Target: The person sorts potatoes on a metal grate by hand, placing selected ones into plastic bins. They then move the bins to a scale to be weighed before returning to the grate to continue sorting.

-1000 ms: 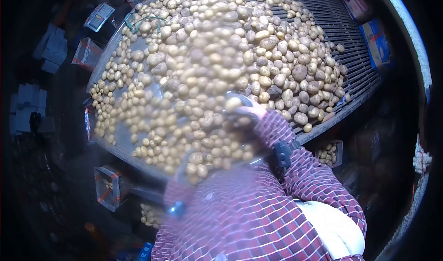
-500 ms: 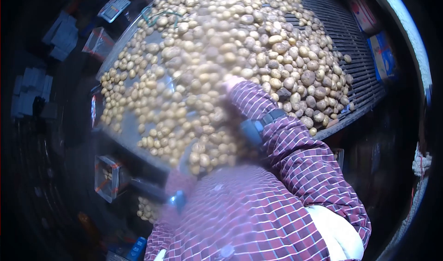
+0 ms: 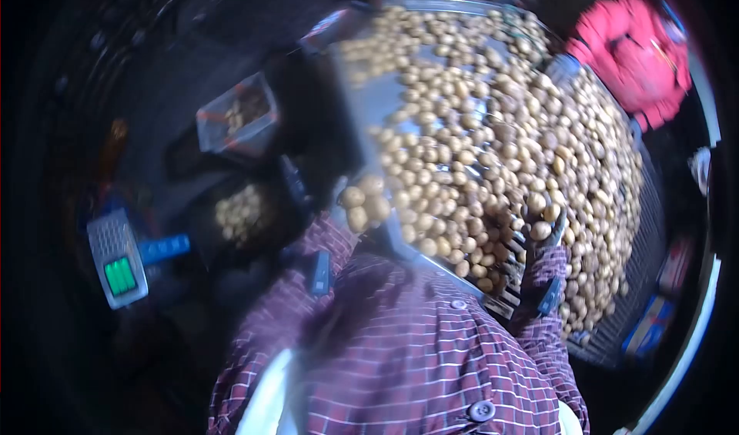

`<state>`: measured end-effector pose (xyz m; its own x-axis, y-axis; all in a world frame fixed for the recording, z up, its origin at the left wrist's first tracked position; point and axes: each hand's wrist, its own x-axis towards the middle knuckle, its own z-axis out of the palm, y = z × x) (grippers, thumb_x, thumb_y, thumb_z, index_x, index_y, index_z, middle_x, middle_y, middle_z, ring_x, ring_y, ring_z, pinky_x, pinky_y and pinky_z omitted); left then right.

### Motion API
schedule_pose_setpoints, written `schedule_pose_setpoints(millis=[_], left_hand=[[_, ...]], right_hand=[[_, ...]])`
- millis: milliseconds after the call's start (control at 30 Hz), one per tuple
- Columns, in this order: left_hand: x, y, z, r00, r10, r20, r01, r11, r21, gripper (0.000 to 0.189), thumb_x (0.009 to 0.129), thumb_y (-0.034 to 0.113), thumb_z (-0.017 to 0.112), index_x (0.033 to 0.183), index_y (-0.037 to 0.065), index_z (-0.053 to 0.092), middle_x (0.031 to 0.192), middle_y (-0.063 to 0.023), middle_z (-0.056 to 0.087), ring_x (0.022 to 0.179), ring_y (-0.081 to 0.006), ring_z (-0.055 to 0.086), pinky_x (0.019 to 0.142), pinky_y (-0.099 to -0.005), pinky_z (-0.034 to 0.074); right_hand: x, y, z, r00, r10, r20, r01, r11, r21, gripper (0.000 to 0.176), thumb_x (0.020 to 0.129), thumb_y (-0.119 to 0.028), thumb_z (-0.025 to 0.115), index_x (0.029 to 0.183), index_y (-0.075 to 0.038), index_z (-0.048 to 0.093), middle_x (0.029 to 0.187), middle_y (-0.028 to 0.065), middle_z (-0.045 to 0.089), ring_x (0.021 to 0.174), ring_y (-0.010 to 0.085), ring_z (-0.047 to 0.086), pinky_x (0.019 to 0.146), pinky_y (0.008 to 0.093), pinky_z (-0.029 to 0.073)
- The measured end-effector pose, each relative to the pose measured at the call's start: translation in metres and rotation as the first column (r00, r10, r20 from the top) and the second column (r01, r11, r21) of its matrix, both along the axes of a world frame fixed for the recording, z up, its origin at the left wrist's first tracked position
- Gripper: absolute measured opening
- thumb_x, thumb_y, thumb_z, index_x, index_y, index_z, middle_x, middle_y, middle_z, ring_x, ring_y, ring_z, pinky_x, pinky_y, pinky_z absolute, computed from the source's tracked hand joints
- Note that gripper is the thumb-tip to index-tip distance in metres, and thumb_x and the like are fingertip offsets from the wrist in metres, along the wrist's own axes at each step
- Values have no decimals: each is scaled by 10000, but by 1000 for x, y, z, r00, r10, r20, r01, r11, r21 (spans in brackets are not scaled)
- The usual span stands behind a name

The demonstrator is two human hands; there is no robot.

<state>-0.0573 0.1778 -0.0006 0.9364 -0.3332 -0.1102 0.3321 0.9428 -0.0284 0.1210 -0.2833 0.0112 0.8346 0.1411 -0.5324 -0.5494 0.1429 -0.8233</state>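
Note:
Several potatoes (image 3: 366, 202) rest in my left hand (image 3: 339, 198), just off the near left edge of the sorting table (image 3: 369, 100); motion blurs its fingers. My right hand (image 3: 556, 225) is over the potato heap (image 3: 589, 196) on the right, its fingers curled around a few potatoes (image 3: 540, 218). Its fingertips are partly hidden by them. Potatoes cover much of the table, and dark slats (image 3: 508, 281) show in front of my right hand.
A person in a pink jacket (image 3: 635, 54) works at the far right, a gloved hand (image 3: 563, 69) on the heap. To the left are a crate (image 3: 237, 115), a container of potatoes (image 3: 240, 215) and a scale with a lit green display (image 3: 117, 259). Boxes (image 3: 650, 323) stand at right.
My view has swung left, bringing the scale and the co-worker into sight. My left hand now holds potatoes beyond the table edge. My right arm has drawn back nearer my body.

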Motion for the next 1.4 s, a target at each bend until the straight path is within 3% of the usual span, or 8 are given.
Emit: schedule_pose_setpoints(millis=[233, 633, 833, 967, 1033, 1100, 1167, 1400], left_hand=[[-71, 80, -18, 959, 85, 272, 31, 917, -397, 376, 1020, 288, 486, 1264, 2, 479, 1188, -133, 557, 1117, -308, 589, 972, -349, 523], [-292, 197, -169, 320, 777, -543, -308, 627, 716, 290, 996, 271, 505, 1218, 85, 524, 1233, -107, 536, 1140, -283, 560, 922, -390, 513], [-301, 212, -202, 326, 774, -543, -164, 612, 774, 288, 989, 251, 505, 1238, 109, 528, 1293, -106, 522, 1174, -279, 542, 921, -426, 505], [-224, 249, -235, 882, 463, -92, -376, 806, 457, 292, 985, 238, 504, 1252, 125, 532, 1334, -105, 513, 1197, -277, 530, 921, -450, 500], [-141, 251, -257, 911, 189, 366, -282, 934, 218, 295, 982, 232, 504, 1259, 133, 533, 1354, -105, 509, 1208, -275, 524, 921, -462, 497], [-37, 159, -166, 640, 669, -378, 75, 435, 897, 356, 993, 226, 498, 1345, 170, 503, 1404, -135, 490, 1218, -315, 532, 944, -452, 493], [35, 88, -116, 784, 605, -137, 13, 204, 979, 313, 907, 140, 628, 1203, 44, 600, 1149, -134, 638, 1062, -286, 615, 838, -378, 525], [106, -119, -87, 875, -321, 362, -429, -169, 887, 210, 925, 82, 616, 1132, 71, 647, 1109, -117, 650, 1114, -238, 587, 994, -366, 451]], right_hand=[[-27, 166, 11, 928, 351, -126, -345, 936, 69, 640, 968, -541, 430, 1434, -103, 426, 1380, 116, 516, 1106, 300, 578, 898, 449, 502], [-134, 393, 1, 248, 929, 275, -960, 273, -58, 489, 977, -233, 579, 1398, -14, 458, 1285, 130, 599, 1154, 212, 591, 995, 352, 478], [-96, 245, -25, 789, 590, -170, -564, 806, 177, 487, 966, -310, 586, 1328, 6, 506, 1224, 159, 625, 1129, 256, 615, 951, 385, 518], [-102, 127, -24, 978, 42, -203, -77, 983, -165, 421, 960, -279, 582, 1281, -7, 559, 1206, 163, 632, 1019, 259, 656, 830, 366, 552], [-132, 68, -13, 999, 0, 51, 21, 910, -415, 367, 940, -255, 619, 1214, -12, 608, 1126, 129, 663, 1010, 235, 650, 847, 366, 542], [-161, 18, -46, 946, 102, 308, 201, 563, -802, 384, 909, -246, 647, 1206, -5, 611, 1131, 129, 664, 1049, 259, 628, 945, 367, 490], [-188, 11, -28, 954, 160, 255, 238, 116, -964, 408, 853, -281, 668, 1196, -62, 635, 1226, 190, 608, 1161, 338, 565, 1008, 415, 439], [-232, -2, -46, 850, 326, 413, 409, 85, -909, 397, 775, -165, 682, 1160, -80, 633, 1214, 163, 607, 1108, 356, 561, 964, 473, 441]])
